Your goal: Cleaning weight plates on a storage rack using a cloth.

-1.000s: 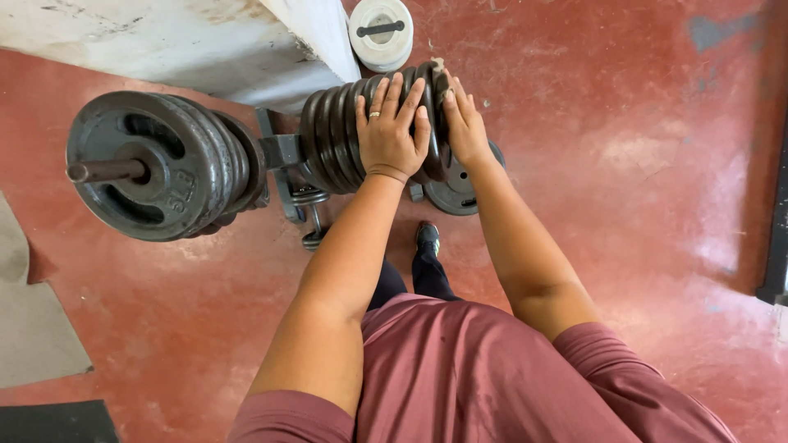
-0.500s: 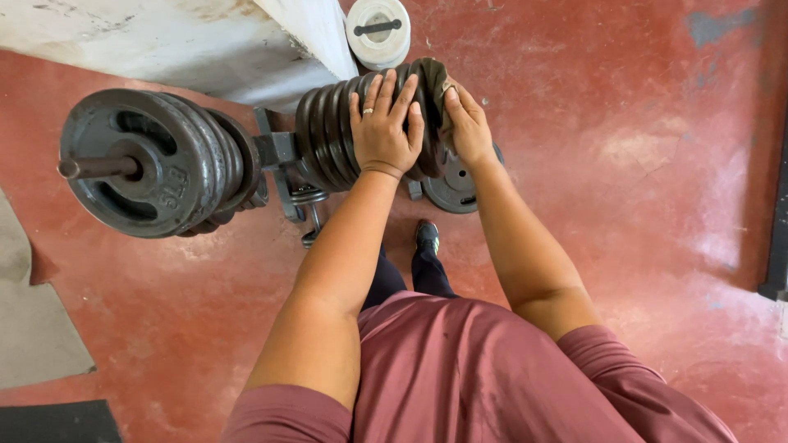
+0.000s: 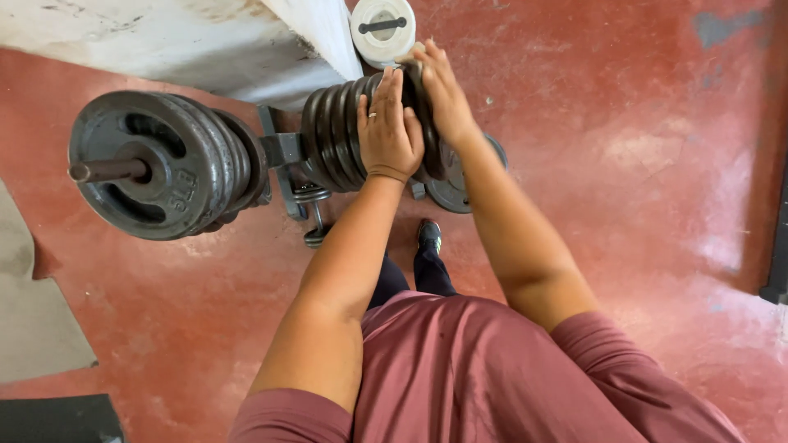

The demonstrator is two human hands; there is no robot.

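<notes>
The left hand [image 3: 387, 131] lay flat, fingers spread, on top of the stacked plates [image 3: 345, 131] on the rack. The right hand [image 3: 443, 94] gripped the outermost plate [image 3: 427, 139], fingers curled over its rim. Just beyond those fingertips sat a white disc [image 3: 382, 29] on the red floor [image 3: 616, 164].

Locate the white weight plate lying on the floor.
In the head view, the white weight plate lies flat on the red floor at top centre, just beyond the stack of dark plates and the right hand, beside the white wall base.
</notes>
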